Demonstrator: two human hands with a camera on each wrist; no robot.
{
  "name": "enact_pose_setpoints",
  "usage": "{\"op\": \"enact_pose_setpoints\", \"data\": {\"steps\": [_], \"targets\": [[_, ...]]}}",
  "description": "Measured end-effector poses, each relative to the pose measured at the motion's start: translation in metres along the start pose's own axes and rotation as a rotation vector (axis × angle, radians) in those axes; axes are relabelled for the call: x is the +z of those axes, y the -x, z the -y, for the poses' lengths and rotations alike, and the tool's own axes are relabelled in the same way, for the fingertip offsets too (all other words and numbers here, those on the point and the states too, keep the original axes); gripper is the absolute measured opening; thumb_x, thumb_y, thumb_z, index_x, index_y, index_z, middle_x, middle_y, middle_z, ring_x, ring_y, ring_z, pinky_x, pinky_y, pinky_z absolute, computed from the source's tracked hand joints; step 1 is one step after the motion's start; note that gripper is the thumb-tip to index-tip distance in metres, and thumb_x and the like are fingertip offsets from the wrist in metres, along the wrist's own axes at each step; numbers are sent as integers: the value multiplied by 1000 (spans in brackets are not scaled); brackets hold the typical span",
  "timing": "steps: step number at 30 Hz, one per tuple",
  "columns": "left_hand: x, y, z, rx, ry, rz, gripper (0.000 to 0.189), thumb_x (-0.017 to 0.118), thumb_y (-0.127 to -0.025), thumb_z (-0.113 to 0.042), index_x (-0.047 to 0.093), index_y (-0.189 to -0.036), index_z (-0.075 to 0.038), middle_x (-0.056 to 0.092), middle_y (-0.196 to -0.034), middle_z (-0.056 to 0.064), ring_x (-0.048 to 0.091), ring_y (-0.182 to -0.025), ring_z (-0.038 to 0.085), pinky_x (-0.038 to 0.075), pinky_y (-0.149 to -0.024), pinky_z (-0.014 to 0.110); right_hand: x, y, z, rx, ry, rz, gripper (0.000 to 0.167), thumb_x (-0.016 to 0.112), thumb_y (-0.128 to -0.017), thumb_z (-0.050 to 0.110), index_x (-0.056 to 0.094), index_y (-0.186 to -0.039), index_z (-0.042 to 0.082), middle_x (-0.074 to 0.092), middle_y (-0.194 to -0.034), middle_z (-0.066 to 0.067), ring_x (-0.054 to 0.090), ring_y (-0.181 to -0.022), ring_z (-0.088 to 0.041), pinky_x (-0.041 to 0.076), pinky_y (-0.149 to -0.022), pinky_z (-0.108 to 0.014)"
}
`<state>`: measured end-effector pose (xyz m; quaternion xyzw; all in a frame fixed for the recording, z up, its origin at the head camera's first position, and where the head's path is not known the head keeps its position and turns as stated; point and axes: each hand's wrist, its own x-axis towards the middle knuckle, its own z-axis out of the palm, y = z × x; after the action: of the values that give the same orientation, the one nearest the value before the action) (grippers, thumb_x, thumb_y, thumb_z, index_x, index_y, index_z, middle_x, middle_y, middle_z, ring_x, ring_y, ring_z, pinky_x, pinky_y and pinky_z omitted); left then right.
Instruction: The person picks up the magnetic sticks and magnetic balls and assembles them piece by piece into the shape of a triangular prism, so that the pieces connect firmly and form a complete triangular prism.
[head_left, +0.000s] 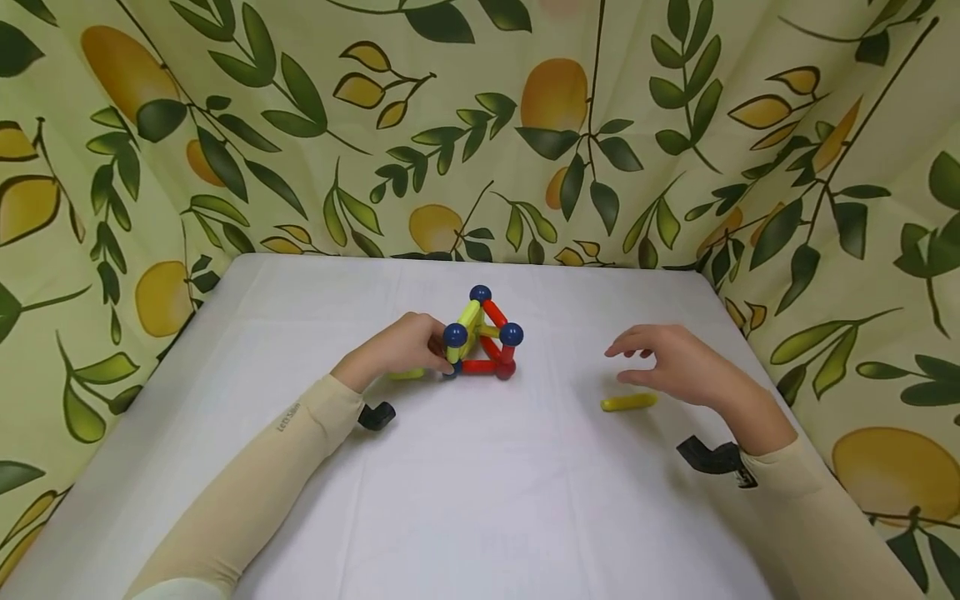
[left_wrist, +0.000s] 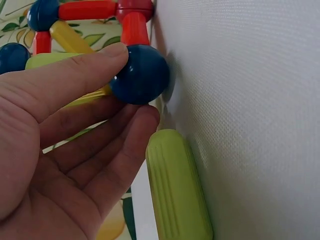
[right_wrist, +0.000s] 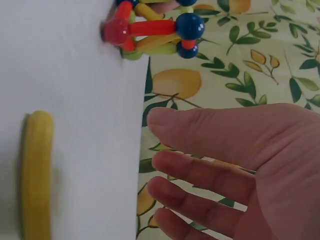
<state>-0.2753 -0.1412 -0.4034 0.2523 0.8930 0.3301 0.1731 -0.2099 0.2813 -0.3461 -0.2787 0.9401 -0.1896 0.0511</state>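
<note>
Near the middle of the white surface (head_left: 480, 500), a rod-and-ball structure (head_left: 482, 337) is steadied by the left hand (head_left: 401, 350), whose fingers (left_wrist: 85, 75) pinch a blue ball (left_wrist: 140, 74) at its corner, apparently so the frame cannot tip. Beside it lies a green rod (left_wrist: 175, 185). The right hand (head_left: 675, 362) hovers with fingers relaxed and empty above a loose yellow rod (head_left: 628, 402).

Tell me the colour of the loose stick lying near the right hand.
Yellow. The loose stick shows best in the head view, on the white table below the right hand.
</note>
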Motion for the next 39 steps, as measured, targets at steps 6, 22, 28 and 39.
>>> {"op": "enact_pose_setpoints", "data": {"steps": [6,22,28,39], "targets": [[2,-1,-3,-15,-11,6,26,91,-89,-11,81,-112,-4,78,-92,-2,73,-87,15,59,-91,37,15,12,-14,100,-17,101,22,88,-92,15,83,-113,11,76,-115,-3,68,-106,-30,58,-89,-51],[-8,-5,-4,-25,-3,12,27,92,-88,-8,81,-112,-2,78,-94,1,74,-88,18,60,-88,36,34,9,-31,110,-40,151,16,90,-88,9,84,-104,10,76,-103,2,68,-93,-19,58,-83,-44],[-7,-4,-2,-25,7,5,30,92,-87,-9,81,-114,-2,78,-96,1,74,-89,18,60,-89,36,39,6,-30,111,-8,147,18,90,-88,6,84,-104,8,76,-101,3,69,-92,-18,58,-83,-43],[-4,-1,3,-26,23,10,28,91,-88,-9,80,-114,-3,78,-96,1,73,-90,19,59,-91,37,33,-3,-25,32,-12,99,16,88,-90,7,85,-105,11,75,-98,8,65,-86,-13,57,-77,-37]]}}
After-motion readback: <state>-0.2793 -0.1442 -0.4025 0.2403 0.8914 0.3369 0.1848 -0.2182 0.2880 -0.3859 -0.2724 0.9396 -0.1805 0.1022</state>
